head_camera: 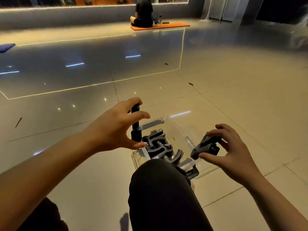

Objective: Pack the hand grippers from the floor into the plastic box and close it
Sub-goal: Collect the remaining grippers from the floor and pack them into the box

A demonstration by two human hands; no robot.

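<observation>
A clear plastic box stands open on the tiled floor in front of my knee, with several black hand grippers piled inside. My left hand is at the box's left rim and holds a black hand gripper upright between thumb and fingers. My right hand is at the box's right side and pinches another black hand gripper just outside the right wall. No lid can be made out in the frame.
My knee in dark trousers hides the box's near end. A black latch part shows at the near right corner. Far ahead a person sits on an orange mat. A blue mat lies at far left.
</observation>
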